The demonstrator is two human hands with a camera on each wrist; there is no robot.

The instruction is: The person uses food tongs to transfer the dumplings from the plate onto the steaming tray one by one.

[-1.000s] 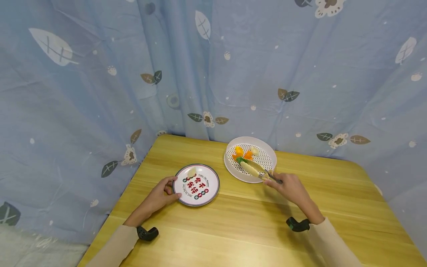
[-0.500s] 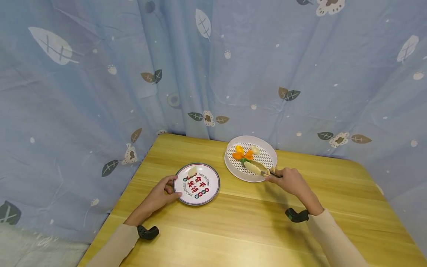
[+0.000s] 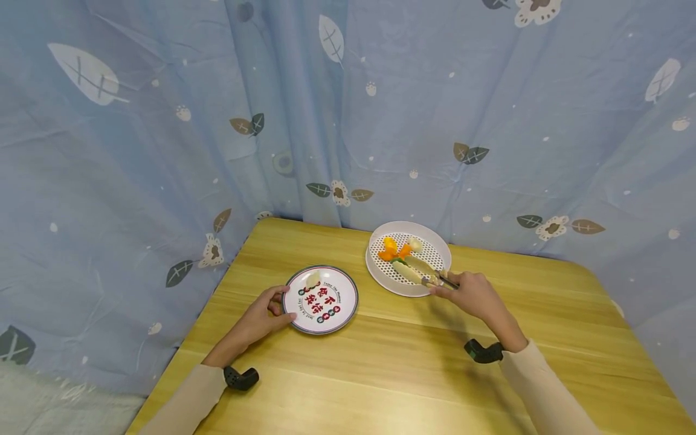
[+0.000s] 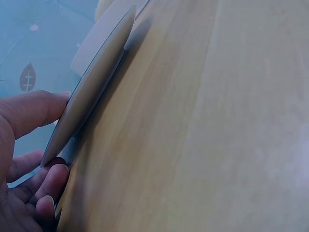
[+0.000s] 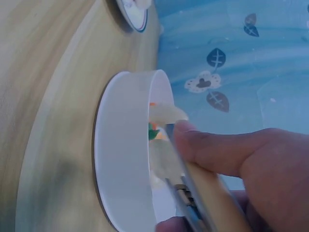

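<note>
My right hand (image 3: 472,294) holds a pair of tongs (image 3: 406,273) with cream-coloured heads, thumb along one arm in the right wrist view. The tong heads reach down into a round white basket (image 5: 120,154) with a perforated bottom. At their tips lies a green piece (image 3: 399,261), partly covered; whether they grip it is unclear. My left hand (image 3: 261,318) holds the left rim of a round plate (image 3: 339,297) with red characters, thumb on the near side. A pale piece (image 3: 313,280) lies on that plate.
Orange pieces (image 3: 387,255), a yellow piece (image 3: 389,243) and a white piece (image 3: 415,244) lie in the basket beyond the tong tips. A blue patterned curtain (image 3: 402,121) hangs behind the wooden table (image 3: 359,368).
The tongs have shifted slightly right and their heads stand a little wider apart. The green piece has moved slightly right with them. My left hand and the plate stay in place.
</note>
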